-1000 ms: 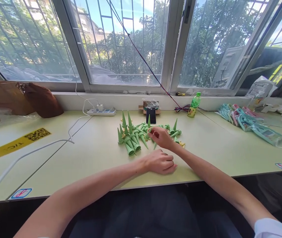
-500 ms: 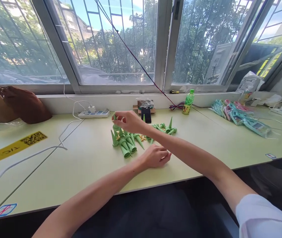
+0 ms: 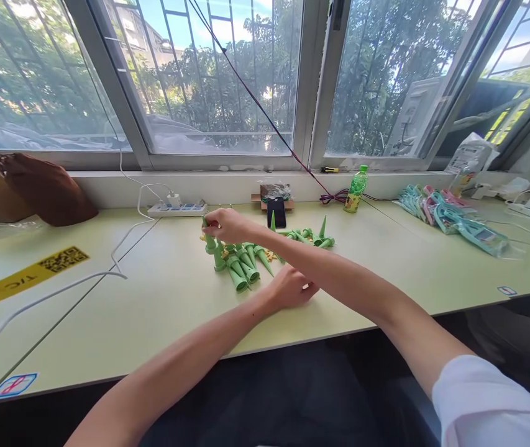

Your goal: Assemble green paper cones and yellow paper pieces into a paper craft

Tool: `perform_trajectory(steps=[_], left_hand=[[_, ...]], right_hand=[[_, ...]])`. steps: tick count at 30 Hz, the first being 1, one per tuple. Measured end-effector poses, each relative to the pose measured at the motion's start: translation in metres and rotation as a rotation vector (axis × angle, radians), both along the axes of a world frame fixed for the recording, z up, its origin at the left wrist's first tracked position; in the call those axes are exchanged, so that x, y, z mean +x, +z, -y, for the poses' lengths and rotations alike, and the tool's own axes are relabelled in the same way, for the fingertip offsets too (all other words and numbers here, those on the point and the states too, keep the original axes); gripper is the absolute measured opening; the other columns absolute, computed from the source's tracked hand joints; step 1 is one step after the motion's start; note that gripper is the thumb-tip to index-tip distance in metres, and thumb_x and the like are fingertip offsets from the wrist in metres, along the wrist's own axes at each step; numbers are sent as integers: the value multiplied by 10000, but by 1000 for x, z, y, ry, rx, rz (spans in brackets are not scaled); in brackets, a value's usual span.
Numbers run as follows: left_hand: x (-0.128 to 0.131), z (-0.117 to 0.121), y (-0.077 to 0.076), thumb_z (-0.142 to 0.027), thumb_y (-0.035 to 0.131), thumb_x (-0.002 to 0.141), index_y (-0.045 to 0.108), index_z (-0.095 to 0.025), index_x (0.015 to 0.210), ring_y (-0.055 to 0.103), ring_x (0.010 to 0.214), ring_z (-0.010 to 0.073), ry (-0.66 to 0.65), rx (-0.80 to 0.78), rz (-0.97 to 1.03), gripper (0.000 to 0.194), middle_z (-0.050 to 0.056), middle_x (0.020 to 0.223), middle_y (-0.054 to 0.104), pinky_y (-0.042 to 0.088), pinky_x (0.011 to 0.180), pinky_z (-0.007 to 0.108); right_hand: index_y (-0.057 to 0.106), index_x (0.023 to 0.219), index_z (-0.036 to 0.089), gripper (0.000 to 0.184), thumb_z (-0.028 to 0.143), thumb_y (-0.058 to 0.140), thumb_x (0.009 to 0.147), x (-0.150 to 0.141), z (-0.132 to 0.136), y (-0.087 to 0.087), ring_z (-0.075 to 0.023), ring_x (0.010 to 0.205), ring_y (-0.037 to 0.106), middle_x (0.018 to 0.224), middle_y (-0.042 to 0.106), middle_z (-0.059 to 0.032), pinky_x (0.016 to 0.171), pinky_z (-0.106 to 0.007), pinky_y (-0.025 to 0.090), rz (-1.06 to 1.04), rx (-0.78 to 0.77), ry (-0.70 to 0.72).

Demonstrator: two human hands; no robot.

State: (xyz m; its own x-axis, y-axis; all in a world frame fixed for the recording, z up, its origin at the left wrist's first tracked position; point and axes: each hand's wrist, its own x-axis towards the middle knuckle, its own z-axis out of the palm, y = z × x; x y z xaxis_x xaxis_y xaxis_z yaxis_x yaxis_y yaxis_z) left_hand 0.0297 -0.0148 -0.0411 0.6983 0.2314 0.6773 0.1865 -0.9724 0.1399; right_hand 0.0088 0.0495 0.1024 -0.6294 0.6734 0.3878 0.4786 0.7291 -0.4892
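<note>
Several green plastic cones (image 3: 241,266) lie and stand in a cluster on the pale green table (image 3: 153,310), with more loose cones (image 3: 314,237) to the right. My right hand (image 3: 225,225) reaches across to the left end of the cluster, its fingers pinched on an upright green cone (image 3: 210,244) stacked on another. My left hand (image 3: 290,288) rests curled on the table in front of the cluster, under my right forearm; whether it holds anything is hidden. Small yellow pieces (image 3: 270,254) lie among the cones.
A black phone (image 3: 276,212) leans at the back beside a green bottle (image 3: 356,189). A white power strip (image 3: 177,209) and cable (image 3: 59,288) lie to the left. A brown bag (image 3: 45,189) sits far left, teal and pink items (image 3: 451,217) at the right.
My right hand has left the middle of the pile and moved left to the end of the cluster, lowering a cone onto a standing one. My left hand has stayed put.
</note>
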Motion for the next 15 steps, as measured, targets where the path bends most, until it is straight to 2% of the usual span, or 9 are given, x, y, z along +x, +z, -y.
perform_trajectory(steps=[5, 8, 11, 15], left_hand=[[-2, -1, 2, -183, 518, 880, 693, -203, 761, 686, 829, 244, 6, -18, 1, 212, 76, 805, 740, 555, 762, 381], [-3, 0, 6, -192, 510, 895, 685, -200, 727, 672, 782, 221, 11, -32, -19, 243, 64, 744, 715, 535, 745, 355], [-3, 3, 11, -185, 487, 916, 607, -183, 589, 589, 589, 148, 49, -39, -55, 348, 31, 611, 638, 454, 606, 290], [-3, 7, 14, -227, 438, 983, 557, -172, 549, 473, 479, 91, 74, -20, -76, 454, 1, 559, 559, 338, 524, 283]], right_hand=[[597, 725, 142, 203, 167, 617, 926, 0, 1, -7, -90, 609, 451, 661, 587, 27, 623, -225, 336, -19, -19, -22], [647, 929, 133, 108, 226, 692, 901, 9, 4, -8, -94, 620, 501, 723, 641, 20, 644, -224, 358, -53, -5, -32], [658, 1030, 139, 185, 301, 651, 940, 31, 7, -8, -99, 633, 534, 748, 663, 10, 662, -227, 377, -131, 74, -69], [688, 926, 139, 161, 282, 616, 937, 79, 7, -18, -104, 625, 560, 768, 693, -21, 646, -232, 398, -245, 105, -175]])
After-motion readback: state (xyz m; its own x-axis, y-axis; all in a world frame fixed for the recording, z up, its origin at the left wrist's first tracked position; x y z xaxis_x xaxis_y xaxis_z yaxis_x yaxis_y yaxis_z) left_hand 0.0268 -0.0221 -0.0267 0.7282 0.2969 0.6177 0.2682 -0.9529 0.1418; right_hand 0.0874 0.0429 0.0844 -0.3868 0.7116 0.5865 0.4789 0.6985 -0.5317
